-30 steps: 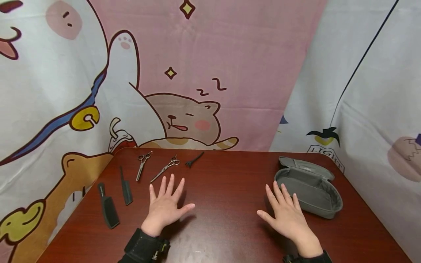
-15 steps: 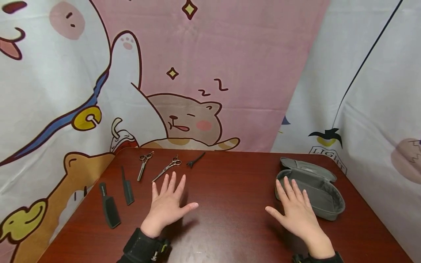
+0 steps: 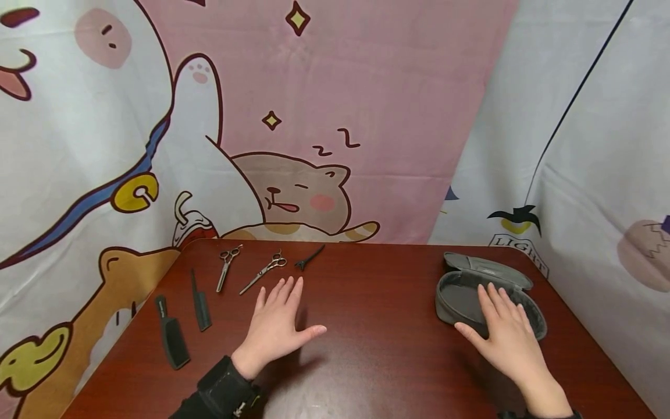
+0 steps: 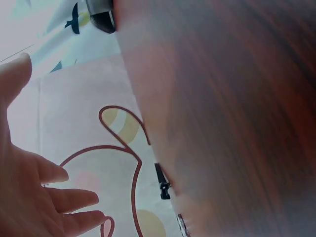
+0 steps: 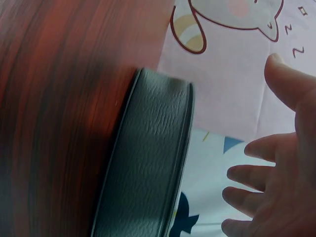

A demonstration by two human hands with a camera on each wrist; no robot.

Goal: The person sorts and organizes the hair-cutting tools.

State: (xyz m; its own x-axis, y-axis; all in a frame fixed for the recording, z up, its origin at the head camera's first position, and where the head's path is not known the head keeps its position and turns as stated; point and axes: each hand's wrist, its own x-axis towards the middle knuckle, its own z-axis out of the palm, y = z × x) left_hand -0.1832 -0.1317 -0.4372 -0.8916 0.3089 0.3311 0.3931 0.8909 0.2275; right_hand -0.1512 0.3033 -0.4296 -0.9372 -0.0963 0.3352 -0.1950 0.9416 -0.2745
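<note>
Above the tabletop (image 3: 387, 326), left hand (image 3: 276, 326) and right hand (image 3: 512, 344): fingers extended, slightly apart, thumbs spread well away. Right fingers overlap the grey case (image 3: 449, 305) in head view; right wrist view shows a gap. Case sits near the right edge, lid (image 3: 489, 269) open. Wide stretch of wood between hands. Just beyond left fingers: long scissors (image 3: 263, 272); clip (image 3: 309, 258) and second scissors (image 3: 227, 267) nearer far edge. Toward left edge: narrow comb (image 3: 201, 305), broad comb-like tool (image 3: 174, 338). Patterned cloth (image 3: 398, 116) backs the far edge.
</note>
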